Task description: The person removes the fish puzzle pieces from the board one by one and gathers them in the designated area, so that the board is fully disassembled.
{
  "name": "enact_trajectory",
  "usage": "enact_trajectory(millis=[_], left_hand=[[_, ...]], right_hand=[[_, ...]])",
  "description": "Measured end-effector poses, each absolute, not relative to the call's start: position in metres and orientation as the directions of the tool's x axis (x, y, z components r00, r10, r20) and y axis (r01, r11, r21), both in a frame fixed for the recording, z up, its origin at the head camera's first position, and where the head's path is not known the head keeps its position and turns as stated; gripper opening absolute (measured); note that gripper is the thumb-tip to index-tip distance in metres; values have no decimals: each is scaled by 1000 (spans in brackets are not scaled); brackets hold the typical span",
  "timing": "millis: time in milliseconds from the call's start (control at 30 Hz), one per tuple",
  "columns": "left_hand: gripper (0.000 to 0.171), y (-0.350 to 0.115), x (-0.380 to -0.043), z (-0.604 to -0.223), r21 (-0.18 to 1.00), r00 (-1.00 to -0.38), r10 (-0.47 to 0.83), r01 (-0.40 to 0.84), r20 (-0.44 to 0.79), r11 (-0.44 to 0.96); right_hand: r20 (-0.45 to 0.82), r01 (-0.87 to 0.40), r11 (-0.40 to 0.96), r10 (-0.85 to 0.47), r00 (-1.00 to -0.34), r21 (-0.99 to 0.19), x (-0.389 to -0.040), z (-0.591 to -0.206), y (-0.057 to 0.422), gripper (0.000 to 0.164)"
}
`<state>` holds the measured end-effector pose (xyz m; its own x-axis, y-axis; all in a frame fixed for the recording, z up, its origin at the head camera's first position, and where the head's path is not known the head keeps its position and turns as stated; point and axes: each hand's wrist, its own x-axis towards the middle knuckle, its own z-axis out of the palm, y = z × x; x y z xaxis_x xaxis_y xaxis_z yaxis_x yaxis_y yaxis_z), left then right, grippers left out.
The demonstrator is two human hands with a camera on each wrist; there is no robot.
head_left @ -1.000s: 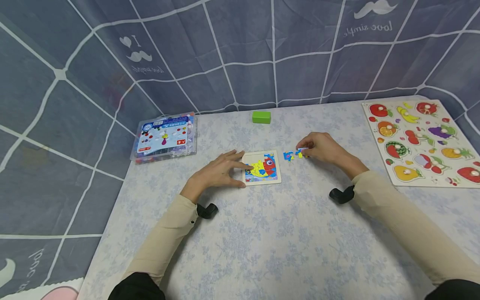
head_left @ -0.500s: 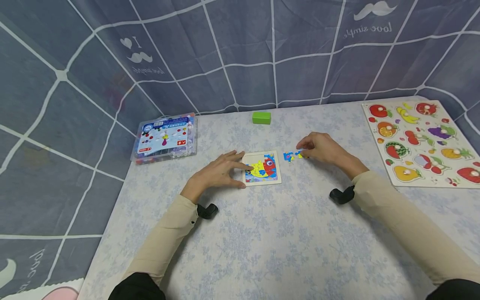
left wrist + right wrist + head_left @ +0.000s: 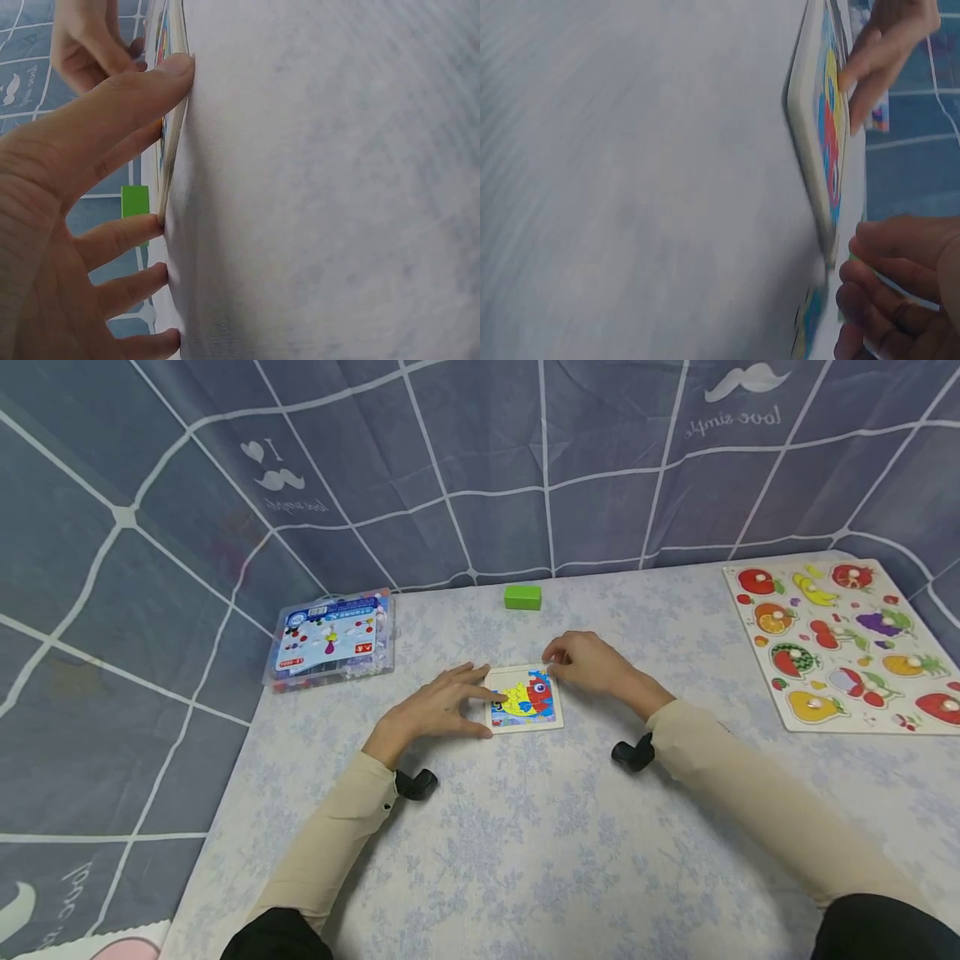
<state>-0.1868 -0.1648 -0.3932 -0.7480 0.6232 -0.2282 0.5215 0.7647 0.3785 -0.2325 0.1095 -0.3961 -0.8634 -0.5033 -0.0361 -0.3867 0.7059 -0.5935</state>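
Observation:
A small framed jigsaw puzzle (image 3: 522,697) of a yellow and red fish lies on the table. My left hand (image 3: 442,702) rests on its left side, fingers spread. The left thumb (image 3: 174,66) touches the frame's near edge, and the index finger touches the picture. My right hand (image 3: 588,662) is at the frame's upper right corner, its thumb and fingertips drawn together. I cannot tell whether a piece is between them. In the right wrist view a loose blue and yellow puzzle piece (image 3: 808,322) lies beside the frame, partly out of view.
A green block (image 3: 522,597) stands behind the puzzle. At the back left is a clear plastic box (image 3: 330,635) with a printed label. A fruit peg board (image 3: 843,643) lies at the right. Grid-patterned cloth (image 3: 495,460) hangs behind the table.
My right hand has moved left from the loose pieces to the frame's corner, and covers their spot in the head view. The left hand has stayed on the puzzle.

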Motion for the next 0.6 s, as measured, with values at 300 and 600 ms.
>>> enact_trajectory(millis=[300, 600], left_hand=[[61, -165, -188, -394, 371, -741, 633, 536, -224, 759], [61, -165, -188, -393, 366, -740, 633, 537, -227, 760]], right_hand=[[-120, -268, 829, -369, -921, -491, -227, -392, 72, 20], [-131, -231, 875, -313, -941, -425, -223, -394, 61, 16]])
